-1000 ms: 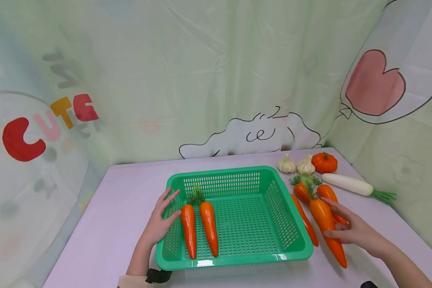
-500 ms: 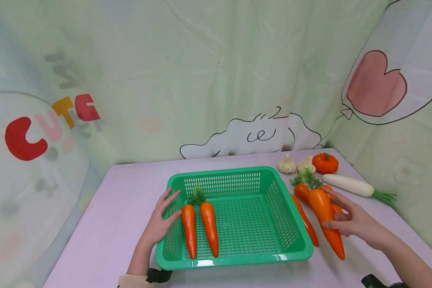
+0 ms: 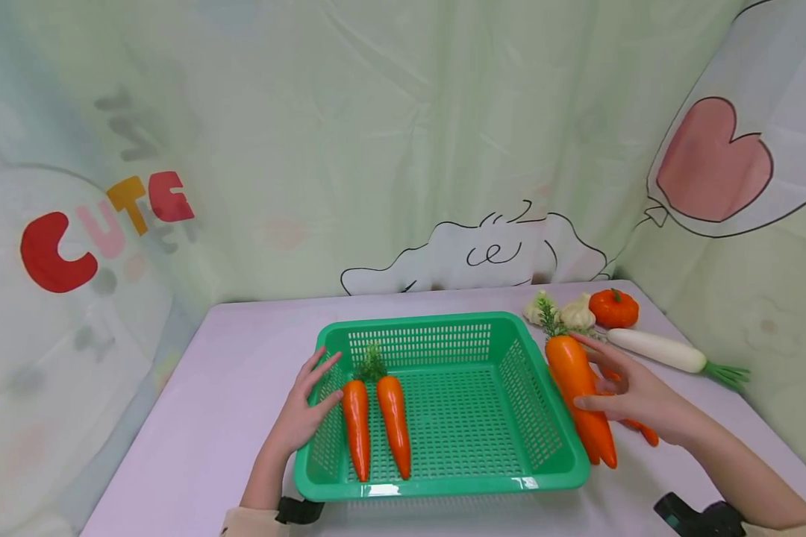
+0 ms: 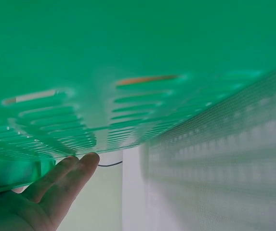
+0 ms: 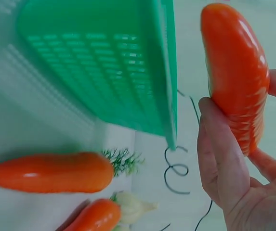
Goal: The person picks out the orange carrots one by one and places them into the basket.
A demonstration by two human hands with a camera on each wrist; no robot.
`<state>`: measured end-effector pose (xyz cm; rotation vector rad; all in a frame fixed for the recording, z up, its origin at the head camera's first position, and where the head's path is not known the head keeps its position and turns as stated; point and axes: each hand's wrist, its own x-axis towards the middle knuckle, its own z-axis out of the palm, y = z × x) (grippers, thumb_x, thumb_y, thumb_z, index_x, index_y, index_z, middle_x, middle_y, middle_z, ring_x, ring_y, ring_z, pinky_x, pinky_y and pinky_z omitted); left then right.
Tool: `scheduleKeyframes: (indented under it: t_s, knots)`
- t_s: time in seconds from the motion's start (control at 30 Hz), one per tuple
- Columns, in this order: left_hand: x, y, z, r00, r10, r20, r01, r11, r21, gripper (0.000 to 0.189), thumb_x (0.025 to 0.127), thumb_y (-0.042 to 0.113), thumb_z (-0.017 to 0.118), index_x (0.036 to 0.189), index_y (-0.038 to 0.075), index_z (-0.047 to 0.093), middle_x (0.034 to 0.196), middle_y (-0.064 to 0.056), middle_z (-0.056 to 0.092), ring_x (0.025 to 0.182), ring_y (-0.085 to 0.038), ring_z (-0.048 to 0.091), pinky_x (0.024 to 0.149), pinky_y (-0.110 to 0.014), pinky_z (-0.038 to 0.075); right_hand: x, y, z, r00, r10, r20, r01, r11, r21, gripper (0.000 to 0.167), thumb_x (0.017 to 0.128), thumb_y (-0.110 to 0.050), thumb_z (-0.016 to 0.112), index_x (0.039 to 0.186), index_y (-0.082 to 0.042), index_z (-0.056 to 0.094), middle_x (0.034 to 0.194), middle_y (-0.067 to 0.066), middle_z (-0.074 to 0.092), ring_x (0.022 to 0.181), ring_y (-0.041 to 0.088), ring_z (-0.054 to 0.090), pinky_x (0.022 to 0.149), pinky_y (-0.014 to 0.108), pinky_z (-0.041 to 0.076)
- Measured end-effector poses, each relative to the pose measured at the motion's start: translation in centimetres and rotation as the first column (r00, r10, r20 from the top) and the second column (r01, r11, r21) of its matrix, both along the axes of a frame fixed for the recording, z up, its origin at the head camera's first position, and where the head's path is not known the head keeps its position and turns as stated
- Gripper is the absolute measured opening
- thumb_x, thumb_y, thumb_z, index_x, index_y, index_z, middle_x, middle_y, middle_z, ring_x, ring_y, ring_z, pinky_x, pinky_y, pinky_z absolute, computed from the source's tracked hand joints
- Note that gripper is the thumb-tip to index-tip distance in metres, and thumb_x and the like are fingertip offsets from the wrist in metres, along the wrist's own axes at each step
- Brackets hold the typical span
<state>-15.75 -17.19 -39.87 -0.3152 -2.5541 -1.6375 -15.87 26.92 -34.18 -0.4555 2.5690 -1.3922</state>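
Observation:
My right hand point(image 3: 634, 391) holds an orange carrot point(image 3: 566, 365) raised beside the right rim of a green plastic basket point(image 3: 443, 488). In the right wrist view, the thumb and fingers are around the carrot point(image 5: 234, 57). At the basket's left side, my left hand point(image 3: 302, 410) rests with fingers spread and fairly straight against the rim. Fingers point(image 4: 72, 180) show outside the slotted wall in the left wrist view. Inside the basket, two carrots point(image 3: 357, 432) lie side by side at the left. Another carrot point(image 5: 51, 172) lies on the table right of the basket.
Behind my right hand are garlic bulbs point(image 3: 578, 312), a small orange pumpkin point(image 3: 614, 308) and a white radish point(image 3: 654, 348) with green leaves. Another carrot point(image 5: 97, 216) is partly visible on the table. A printed curtain point(image 3: 275, 149) surrounds the table point(image 3: 195, 418).
My right hand has lifted the carrot and carried it left to the basket's right rim. The left hand stays at the rim. The head view has shifted slightly.

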Motion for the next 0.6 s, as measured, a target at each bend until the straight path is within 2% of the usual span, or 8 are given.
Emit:
scheduleKeyframes:
  t_s: [0.1, 0.2, 0.3, 0.4, 0.6]
  knots:
    - [-0.1, -0.1, -0.2, 1.0, 0.001, -0.006, -0.001, 1.0, 0.011, 0.05, 0.088, 0.007, 0.059, 0.136, 0.008, 0.044, 0.149, -0.015, 0.016, 0.135, -0.041, 0.012, 0.095, -0.069, 0.017, -0.2, -0.9, 0.5, 1.0, 0.022, 0.008, -0.022, 0.999, -0.03, 0.078, 0.084, -0.01, 0.063, 0.145, -0.005, 0.016, 0.138, 0.034, 0.025, 0.114, 0.055, 0.036, 0.075, 0.048, 0.051]
    - [-0.3, -0.1, -0.7, 1.0, 0.005, -0.014, -0.005, 1.0, -0.016, 0.051, 0.089, 0.008, 0.058, 0.137, 0.011, 0.043, 0.15, -0.012, 0.016, 0.135, -0.04, 0.012, 0.095, -0.069, 0.018, -0.4, -1.7, 1.1, 0.998, 0.044, 0.043, -0.04, 0.997, -0.073, 0.078, 0.084, -0.011, 0.063, 0.146, -0.008, 0.015, 0.139, 0.034, 0.022, 0.111, 0.053, 0.042, 0.07, 0.041, 0.053]
    - [-0.2, -0.2, -0.8, 1.0, 0.01, -0.016, -0.01, 1.0, -0.019, 0.051, 0.088, 0.009, 0.059, 0.137, 0.012, 0.043, 0.15, -0.012, 0.016, 0.135, -0.039, 0.012, 0.095, -0.069, 0.017, -0.5, -2.6, 1.6, 0.996, 0.038, 0.079, -0.032, 0.996, -0.083, 0.08, 0.084, -0.013, 0.064, 0.147, -0.013, 0.014, 0.14, 0.033, 0.019, 0.111, 0.053, 0.043, 0.069, 0.041, 0.053]
    - [0.0, -0.1, -0.2, 1.0, 0.007, -0.011, -0.007, 1.0, 0.004, 0.05, 0.088, 0.008, 0.059, 0.136, 0.009, 0.044, 0.15, -0.014, 0.017, 0.135, -0.04, 0.012, 0.095, -0.069, 0.016, -0.7, -3.6, 2.0, 0.996, 0.025, 0.09, -0.018, 0.996, -0.083, 0.081, 0.083, -0.015, 0.065, 0.147, -0.015, 0.015, 0.141, 0.031, 0.019, 0.108, 0.049, 0.047, 0.068, 0.042, 0.053]
    - [0.1, -0.1, 0.0, 1.0, -0.009, -0.006, 0.009, 1.0, -0.004, 0.051, 0.088, 0.007, 0.058, 0.137, 0.006, 0.042, 0.149, -0.017, 0.015, 0.135, -0.041, 0.011, 0.095, -0.069, 0.017, -1.4, -5.2, 2.6, 0.994, 0.034, 0.1, -0.023, 0.994, -0.109, 0.082, 0.082, -0.016, 0.067, 0.147, -0.017, 0.016, 0.143, 0.03, 0.017, 0.102, 0.038, 0.054, 0.069, 0.041, 0.053]
